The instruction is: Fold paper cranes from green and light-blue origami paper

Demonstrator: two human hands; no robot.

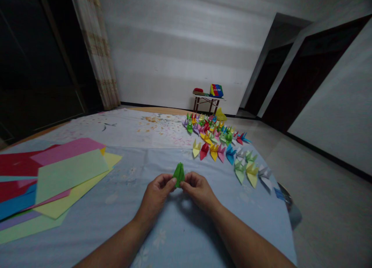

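A small piece of folded green paper (179, 174) is held up above the table, narrow at the top with a crease down its middle. My left hand (159, 188) pinches its left edge between thumb and fingers. On the opposite edge, my right hand (200, 188) grips it the same way. Both hands are closed, and the fingers behind the paper are partly hidden. Closest beyond the right hand stand several folded paper cranes, among them a pale yellow crane (196, 148) and a red crane (204, 151).
Coloured paper sheets (72, 169) lie overlapped at the left. Many more paper cranes (209, 126) crowd the far right of the table, along its curved edge. A light blue cloth (122, 217) covers the near part. Behind, a small stand (207, 97) carries a colourful box (216, 90).
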